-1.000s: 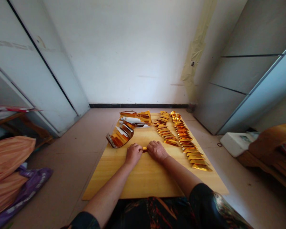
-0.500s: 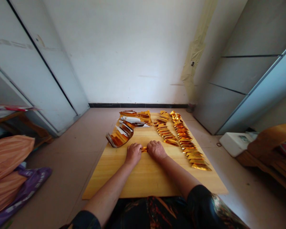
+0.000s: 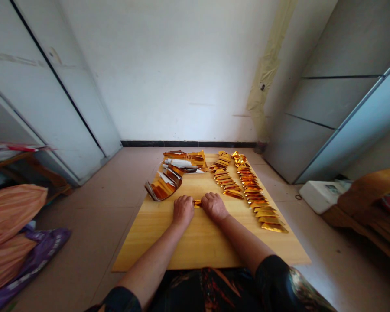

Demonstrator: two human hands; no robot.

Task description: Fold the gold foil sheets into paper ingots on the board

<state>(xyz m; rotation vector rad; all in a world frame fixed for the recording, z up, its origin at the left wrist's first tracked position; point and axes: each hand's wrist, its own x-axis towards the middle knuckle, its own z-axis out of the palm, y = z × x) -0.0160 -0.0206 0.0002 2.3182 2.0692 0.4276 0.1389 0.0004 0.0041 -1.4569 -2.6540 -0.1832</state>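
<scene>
My left hand [image 3: 182, 209] and my right hand [image 3: 214, 205] rest side by side on a yellow wooden board [image 3: 201, 242], fingers curled down. Between them they pinch a small piece of gold foil paper [image 3: 197, 203], mostly hidden under the fingers. Beyond my left hand stands a curved stack of gold foil sheets [image 3: 163, 186]. To the right of my right hand run two rows of folded gold foil pieces [image 3: 250, 188], reaching from the board's far edge toward me.
More gold sheets and folded pieces [image 3: 185, 161] lie at the board's far end. Orange and purple bags [image 3: 17, 234] sit on the floor at left. A white box [image 3: 321, 195] and wooden furniture [image 3: 370, 199] stand at right. White cabinets flank both sides.
Both hands stay on the gold foil piece, shifting only slightly as the fingers work it. Nothing else has moved.
</scene>
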